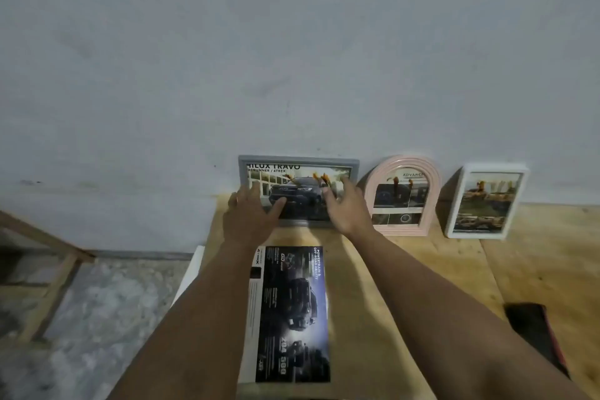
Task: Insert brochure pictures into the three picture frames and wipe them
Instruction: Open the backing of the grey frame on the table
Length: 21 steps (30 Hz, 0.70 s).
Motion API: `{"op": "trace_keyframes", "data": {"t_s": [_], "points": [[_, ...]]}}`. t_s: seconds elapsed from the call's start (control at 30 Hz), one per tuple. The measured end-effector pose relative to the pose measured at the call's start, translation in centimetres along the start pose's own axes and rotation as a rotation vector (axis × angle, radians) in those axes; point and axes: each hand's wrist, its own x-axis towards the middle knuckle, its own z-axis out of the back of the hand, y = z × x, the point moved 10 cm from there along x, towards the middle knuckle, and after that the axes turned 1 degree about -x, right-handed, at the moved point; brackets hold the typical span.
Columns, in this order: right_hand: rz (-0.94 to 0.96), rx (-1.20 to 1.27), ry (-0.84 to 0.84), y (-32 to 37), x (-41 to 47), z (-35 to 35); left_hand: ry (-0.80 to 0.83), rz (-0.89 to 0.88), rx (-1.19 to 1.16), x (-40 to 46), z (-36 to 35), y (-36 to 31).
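Three picture frames lean against the wall at the back of the wooden table (406,269), each with a brochure picture inside. The grey rectangular frame (298,162) shows a dark car. The pink arched frame (402,195) stands to its right, and the white frame (487,201) stands furthest right. My left hand (251,214) and my right hand (345,204) are stretched out in front of the grey frame with relaxed, spread fingers, holding nothing; my left thumb lies near the glass. A dark car brochure (290,315) lies flat on the table between my forearms.
A dark cloth with a red edge (535,338) lies at the table's right front. Left of the table, a wooden frame structure (55,286) stands on the speckled concrete floor (107,318). The grey wall rises directly behind the frames.
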Motion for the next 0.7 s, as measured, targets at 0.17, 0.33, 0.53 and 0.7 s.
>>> {"op": "trace_keyframes", "data": {"t_s": [0.17,0.33,0.53,0.7], "points": [[-0.140,0.092,-0.055,-2.9,1.8,-1.2,0.000,0.218,-0.234,3.1,-1.5,2.4],[-0.218,0.162,-0.104,-4.3,3.4,-1.7,-0.010,0.338,-0.493,5.6,-3.1,3.9],[-0.243,0.243,-0.110,-5.2,4.3,-2.2,0.035,0.444,-0.768,6.3,-4.1,4.0],[-0.248,0.331,-0.126,-5.1,3.9,-1.6,0.038,0.452,-0.821,5.6,-4.0,4.2]]}}
